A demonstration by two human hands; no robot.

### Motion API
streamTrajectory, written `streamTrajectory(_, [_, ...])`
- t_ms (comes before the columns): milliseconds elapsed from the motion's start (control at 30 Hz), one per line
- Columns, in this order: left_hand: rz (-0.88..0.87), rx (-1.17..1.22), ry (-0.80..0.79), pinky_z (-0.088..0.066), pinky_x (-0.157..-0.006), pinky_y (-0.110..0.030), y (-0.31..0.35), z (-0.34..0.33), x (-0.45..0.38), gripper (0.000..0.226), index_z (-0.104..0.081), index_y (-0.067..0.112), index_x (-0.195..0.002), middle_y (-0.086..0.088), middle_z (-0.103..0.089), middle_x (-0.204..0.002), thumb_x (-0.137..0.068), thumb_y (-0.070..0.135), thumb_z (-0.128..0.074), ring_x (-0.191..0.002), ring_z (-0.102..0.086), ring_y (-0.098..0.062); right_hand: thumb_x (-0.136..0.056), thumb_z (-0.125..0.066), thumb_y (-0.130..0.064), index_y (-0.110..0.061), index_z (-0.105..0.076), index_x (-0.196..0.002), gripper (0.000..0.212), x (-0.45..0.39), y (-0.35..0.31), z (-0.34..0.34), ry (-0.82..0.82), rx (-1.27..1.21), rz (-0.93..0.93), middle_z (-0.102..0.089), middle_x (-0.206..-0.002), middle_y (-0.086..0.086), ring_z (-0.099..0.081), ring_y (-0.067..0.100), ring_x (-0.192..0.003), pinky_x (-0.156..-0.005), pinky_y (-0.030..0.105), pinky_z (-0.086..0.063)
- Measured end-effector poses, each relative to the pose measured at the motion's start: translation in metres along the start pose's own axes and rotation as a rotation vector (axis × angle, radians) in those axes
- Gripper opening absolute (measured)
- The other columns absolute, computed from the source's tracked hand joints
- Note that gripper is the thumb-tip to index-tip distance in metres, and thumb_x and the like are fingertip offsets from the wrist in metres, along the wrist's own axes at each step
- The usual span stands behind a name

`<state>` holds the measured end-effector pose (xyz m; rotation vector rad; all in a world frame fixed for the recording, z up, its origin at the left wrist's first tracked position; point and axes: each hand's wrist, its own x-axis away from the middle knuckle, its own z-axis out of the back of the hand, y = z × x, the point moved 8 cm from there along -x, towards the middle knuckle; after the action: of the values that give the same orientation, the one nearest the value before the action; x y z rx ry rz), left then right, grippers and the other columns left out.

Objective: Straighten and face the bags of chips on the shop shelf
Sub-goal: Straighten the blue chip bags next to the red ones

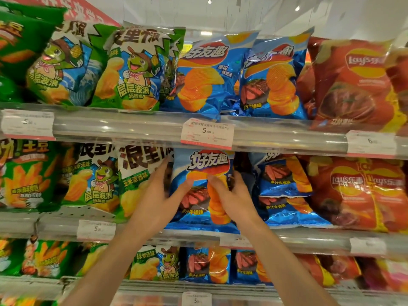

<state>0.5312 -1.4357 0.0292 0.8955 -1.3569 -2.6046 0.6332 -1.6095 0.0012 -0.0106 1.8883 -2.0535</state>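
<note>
middle shelf [287, 237] spans 9 to 3 o'clock | blue chip bag [198, 208] dead centre, upright, front facing out | left hand [154, 202] grips its 9 o'clock edge, right hand [234, 197] its 3 o'clock edge, fingers curled round | likely light, puffy, slippery foil, crushable: hold side seams gently

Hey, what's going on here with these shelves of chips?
A person is tidying a shop shelf of chips. Both hands are on one blue bag of steak-flavour ridged chips on the middle shelf: the left hand holds its left edge, the right hand its right side, thumbs across the front. The bag stands upright and faces out. Beside it, to the right, other blue bags lie slumped and overlapping, not yet straightened.
</note>
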Motion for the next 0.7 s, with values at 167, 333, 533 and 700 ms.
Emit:
streamTrajectory(167, [-0.306,-0.552,0.269,-0.044,-0.1,-0.047,0.002,0.026,0.002,0.05,-0.06,0.013,-0.134,-0.012,-0.055,-0.134,-0.091,0.039,-0.055,-0.124,-0.044,-0.031,-0.091,-0.069,-0.043,-0.017,-0.023,-0.156,0.084,-0.014,-0.001,0.016,0.236,0.245,0.105,-0.043,-0.15,0.006,-0.043,0.02,-0.138,-0.116,0.037,-0.036])
streamTrajectory(333, [-0.346,-0.715,0.212,-0.044,-0.1,-0.054,-0.022,0.019,-0.002,0.056,-0.063,0.012,-0.131,-0.018,-0.051,-0.138,-0.077,0.015,-0.079,-0.128,-0.043,-0.04,-0.091,-0.064,-0.053,-0.014,-0.001,-0.16,0.102,0.002,-0.009,0.013,0.336,0.657,0.338,-0.003,-0.165,0.015,-0.015,0.035,-0.151,-0.118,0.043,-0.026])
streamTrajectory(533, [-0.349,-0.719,0.208,-0.041,-0.104,-0.054,-0.023,0.014,-0.003,0.065,-0.059,0.013,-0.136,-0.018,-0.048,-0.141,-0.074,0.011,-0.08,-0.132,-0.04,-0.039,-0.096,-0.049,-0.06,-0.028,-0.018,-0.16,0.078,-0.003,0.005,-0.006,0.096,0.933,0.43,0.017,-0.166,0.014,-0.009,0.043,-0.152,-0.112,0.052,-0.039])
streamTrajectory(700, [-0.343,-0.701,0.195,-0.04,-0.107,-0.055,-0.025,0.013,-0.004,0.066,-0.057,0.013,-0.138,-0.019,-0.046,-0.143,-0.076,0.013,-0.08,-0.134,-0.039,-0.04,-0.097,-0.038,-0.067,-0.032,-0.011,-0.16,0.077,-0.013,0.011,-0.011,0.1,1.038,0.348,0.018,-0.166,0.016,-0.01,0.042,-0.152,-0.109,0.056,-0.042])
